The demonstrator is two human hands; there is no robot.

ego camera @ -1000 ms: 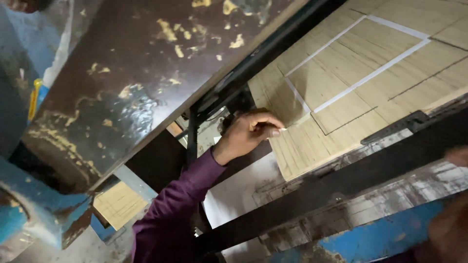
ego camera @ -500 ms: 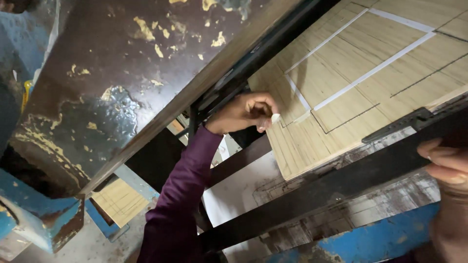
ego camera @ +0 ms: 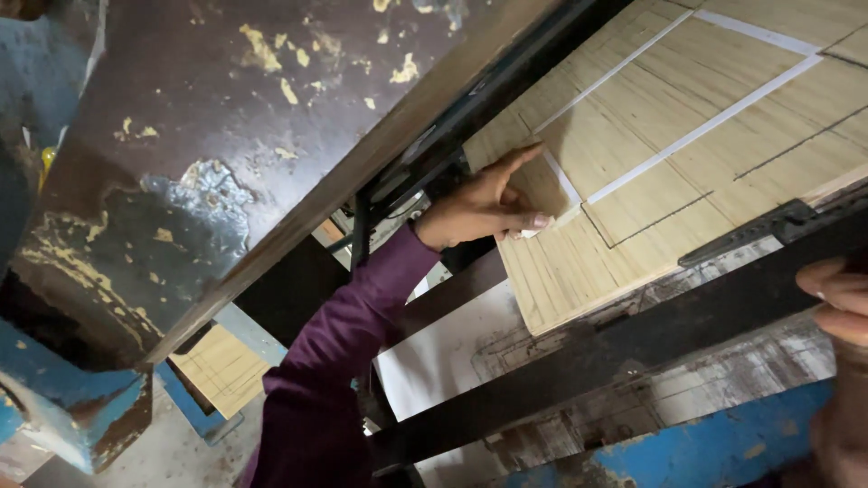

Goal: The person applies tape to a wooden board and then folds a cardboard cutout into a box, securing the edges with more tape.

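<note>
Fingers and thumb of the left hand (ego camera: 484,203) pinch the end of a white tape strip (ego camera: 561,185) that lies on the veneer sheet (ego camera: 651,154), near the sheet's left edge. The hand rests on that edge, its purple sleeve (ego camera: 339,361) running down toward the lower left. More white strips cross the pale, straight-grained sheet toward its upper right corner, and thin dark lines mark out panels on it. The sheet lies on a worn machine bed, its near edge just behind a dark metal bar (ego camera: 633,348) that runs slantwise across the view. The right hand (ego camera: 836,303) shows only at the right border, fingers curled at the bar's upper end; whether it grips anything cannot be told. A large dark, paint-flaked metal panel (ego camera: 226,163) overhangs the left side.
</note>
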